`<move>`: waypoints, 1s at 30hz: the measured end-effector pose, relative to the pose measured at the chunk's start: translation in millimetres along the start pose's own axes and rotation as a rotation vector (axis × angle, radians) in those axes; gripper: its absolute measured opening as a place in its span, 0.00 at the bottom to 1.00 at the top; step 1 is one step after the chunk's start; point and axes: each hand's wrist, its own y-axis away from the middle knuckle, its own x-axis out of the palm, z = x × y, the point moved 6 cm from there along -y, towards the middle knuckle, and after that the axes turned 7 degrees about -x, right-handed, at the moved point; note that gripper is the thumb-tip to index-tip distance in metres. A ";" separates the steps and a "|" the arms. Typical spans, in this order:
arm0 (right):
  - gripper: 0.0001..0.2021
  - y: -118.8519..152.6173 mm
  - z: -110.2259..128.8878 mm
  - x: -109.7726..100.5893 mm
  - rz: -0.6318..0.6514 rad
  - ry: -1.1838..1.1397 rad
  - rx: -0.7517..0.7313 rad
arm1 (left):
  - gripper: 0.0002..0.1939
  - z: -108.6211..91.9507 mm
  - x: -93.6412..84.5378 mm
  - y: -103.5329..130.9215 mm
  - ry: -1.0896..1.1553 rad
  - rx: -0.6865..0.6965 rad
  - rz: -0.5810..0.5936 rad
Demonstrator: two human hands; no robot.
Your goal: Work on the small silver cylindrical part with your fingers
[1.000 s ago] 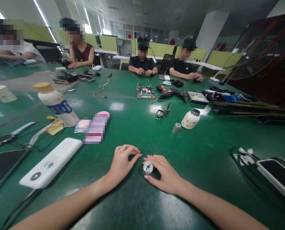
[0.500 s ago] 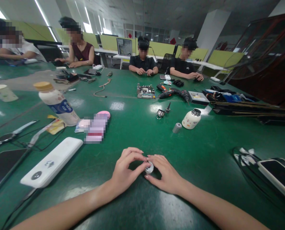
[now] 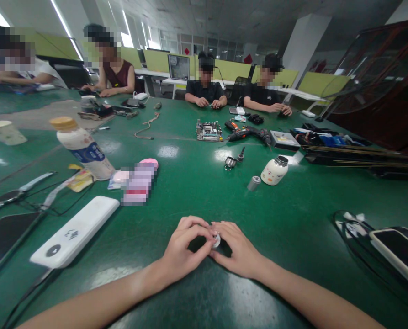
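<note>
Low over the near part of the table, a small silver metal cylinder (image 3: 217, 241) sits between my two hands, its round end face partly covered by fingers. My right hand (image 3: 236, 249) grips it from the right, thumb on the near side and fingers on the far side. From the left, my left hand (image 3: 186, 244) reaches over the end face with thumb and forefinger pinched together. Whether a tiny part is in that pinch is hidden. Farther off stands a similar silver cylinder (image 3: 254, 183), beside a cream bottle (image 3: 274, 171) with small printed pictures and no lid.
Beyond lie a shiny metal cup-like part (image 3: 230, 162), a drill chuck (image 3: 241, 154), a circuit board (image 3: 209, 131) and power drills (image 3: 248, 133). Left are a white power bank (image 3: 75, 230) and a drink bottle (image 3: 85, 148); right, a phone (image 3: 400, 251) with cables. Several people sit opposite.
My left hand has shifted slightly right and down, its thumb and forefinger now covering more of the cylinder's end face. My right hand has barely moved.
</note>
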 end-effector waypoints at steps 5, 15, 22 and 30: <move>0.18 1.2 -0.1 0.0 -0.017 0.014 -0.014 | 0.09 -2.1 1.8 -0.6 -0.073 0.016 0.095; 0.19 -1.3 1.7 -1.1 0.013 0.018 0.006 | 0.08 2.8 2.1 1.0 -0.033 -0.026 0.052; 0.18 -0.4 1.2 -0.4 -0.017 0.005 -0.010 | 0.09 2.0 3.5 1.8 0.007 -0.032 0.091; 0.18 -1.0 1.4 -0.3 0.002 0.033 -0.002 | 0.10 3.9 -0.1 0.3 -0.091 -0.047 0.025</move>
